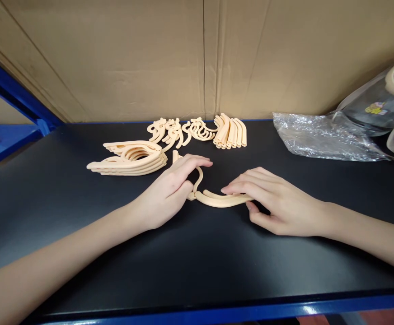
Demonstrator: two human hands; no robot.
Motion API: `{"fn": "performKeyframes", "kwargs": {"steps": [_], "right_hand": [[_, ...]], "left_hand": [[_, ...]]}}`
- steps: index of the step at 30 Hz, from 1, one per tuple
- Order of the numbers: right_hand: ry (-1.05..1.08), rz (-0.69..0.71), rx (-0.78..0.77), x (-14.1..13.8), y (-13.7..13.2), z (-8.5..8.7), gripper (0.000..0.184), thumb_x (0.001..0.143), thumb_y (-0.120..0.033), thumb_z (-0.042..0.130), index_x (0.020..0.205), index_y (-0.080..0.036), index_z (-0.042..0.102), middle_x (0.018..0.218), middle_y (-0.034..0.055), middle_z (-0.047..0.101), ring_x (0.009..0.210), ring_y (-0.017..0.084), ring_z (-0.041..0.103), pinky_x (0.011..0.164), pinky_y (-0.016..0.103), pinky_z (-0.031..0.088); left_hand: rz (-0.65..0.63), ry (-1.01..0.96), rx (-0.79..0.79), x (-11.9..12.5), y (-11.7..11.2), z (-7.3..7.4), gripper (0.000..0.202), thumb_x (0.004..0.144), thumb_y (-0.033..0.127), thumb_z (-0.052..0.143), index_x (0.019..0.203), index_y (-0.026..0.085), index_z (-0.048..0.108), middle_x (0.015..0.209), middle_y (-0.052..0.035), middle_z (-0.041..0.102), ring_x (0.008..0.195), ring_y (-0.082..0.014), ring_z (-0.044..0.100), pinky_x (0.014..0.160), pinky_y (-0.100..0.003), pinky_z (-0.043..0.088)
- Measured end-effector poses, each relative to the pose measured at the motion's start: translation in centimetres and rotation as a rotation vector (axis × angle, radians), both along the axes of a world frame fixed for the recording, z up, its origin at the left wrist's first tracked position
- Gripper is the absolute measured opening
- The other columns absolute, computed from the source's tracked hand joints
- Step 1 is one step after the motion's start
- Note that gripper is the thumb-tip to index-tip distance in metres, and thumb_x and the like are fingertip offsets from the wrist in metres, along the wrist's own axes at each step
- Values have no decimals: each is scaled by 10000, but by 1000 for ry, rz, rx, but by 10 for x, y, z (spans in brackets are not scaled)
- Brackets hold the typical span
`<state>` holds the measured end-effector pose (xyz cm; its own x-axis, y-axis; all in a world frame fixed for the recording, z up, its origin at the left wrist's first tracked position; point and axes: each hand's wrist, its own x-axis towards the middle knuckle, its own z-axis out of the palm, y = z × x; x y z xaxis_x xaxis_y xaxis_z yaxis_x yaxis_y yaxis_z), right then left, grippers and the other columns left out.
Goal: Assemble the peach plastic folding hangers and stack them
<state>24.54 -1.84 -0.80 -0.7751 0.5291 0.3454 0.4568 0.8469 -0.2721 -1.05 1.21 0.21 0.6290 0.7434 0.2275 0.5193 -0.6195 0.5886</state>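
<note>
Head view: both hands meet on one peach piece, mid black table [183, 266]. The left hand [170, 192] cups the hook part [199, 177], fingers curled loosely over it and thumb pinching at the joint. The right hand [278, 205] grips the curved arm [217, 201], fingers flat along its right end with the thumb tucked on the near side. That arm's long axis runs left to right, bowing toward the person, squarely between the hands and touching both. The joint sits at the left hand. Farther back, well apart, lie a stack of hangers [129, 159], loose hooks [178, 131] and a bundle of arms [231, 133].
</note>
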Motion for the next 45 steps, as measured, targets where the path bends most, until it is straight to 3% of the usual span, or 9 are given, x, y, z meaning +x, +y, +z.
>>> {"fn": "performKeyframes", "kwargs": {"steps": [7, 14, 19, 26, 34, 39, 42, 45], "right_hand": [[-17, -51, 71, 1, 3, -1, 447, 816, 23, 419, 1204, -158, 550, 1048, 77, 652, 987, 224, 536, 904, 395, 425], [17, -100, 89, 2, 5, -3, 322, 916, -10, 394, 1068, -183, 618, 833, 39, 647, 853, 189, 546, 802, 367, 427], [9, -166, 113, 3, 7, -4, 205, 963, -122, 451, 1077, -187, 608, 999, 66, 655, 863, 190, 556, 750, 349, 423], [63, -277, 75, 2, 7, -3, 148, 937, -178, 517, 1042, -187, 621, 903, 40, 668, 789, 177, 601, 735, 336, 449], [106, -164, 50, 4, 5, 3, 207, 980, -210, 448, 1064, -189, 636, 944, 56, 723, 863, 189, 654, 867, 380, 478], [9, -30, -91, 2, 6, 3, 283, 995, -295, 444, 1224, -210, 588, 1262, 91, 647, 1180, 209, 578, 976, 397, 464], [-10, -19, -109, 1, 5, 3, 334, 993, -306, 455, 1304, -214, 536, 1336, 87, 605, 1262, 209, 521, 1042, 412, 418], [54, -104, -68, 0, 3, 4, 308, 987, -306, 466, 1264, -195, 542, 1245, 94, 643, 1147, 214, 581, 960, 396, 454]], "left_hand": [[-118, -54, -48, -1, -3, 2, 470, 840, 112, 362, 1285, 203, 481, 1318, -75, 531, 1198, -235, 511, 1044, -394, 431], [-259, 13, 39, -3, -2, 0, 603, 788, 70, 376, 1371, 221, 405, 1431, -72, 454, 1373, -236, 347, 1159, -461, 313], [-239, 113, 97, 1, -5, 0, 554, 837, 114, 465, 1379, 211, 397, 1431, -97, 458, 1392, -252, 328, 1156, -485, 332], [-223, 152, 123, 4, -6, 2, 565, 835, 111, 503, 1383, 192, 394, 1438, -106, 449, 1393, -249, 325, 1159, -480, 346], [-262, 144, 139, 2, -7, -1, 646, 807, 172, 575, 1412, 208, 353, 1488, -127, 394, 1421, -293, 292, 1143, -523, 356], [-283, 180, 128, 2, -8, -1, 650, 829, 298, 634, 1414, 219, 361, 1501, -142, 381, 1433, -328, 269, 1137, -558, 328], [-288, 181, 123, 3, -9, 1, 712, 819, 330, 665, 1432, 196, 327, 1453, -143, 444, 1366, -312, 374, 1145, -541, 309], [-280, 164, 132, 3, -9, 1, 716, 811, 304, 666, 1428, 172, 328, 1363, -130, 514, 1249, -276, 469, 1079, -457, 395]]}}
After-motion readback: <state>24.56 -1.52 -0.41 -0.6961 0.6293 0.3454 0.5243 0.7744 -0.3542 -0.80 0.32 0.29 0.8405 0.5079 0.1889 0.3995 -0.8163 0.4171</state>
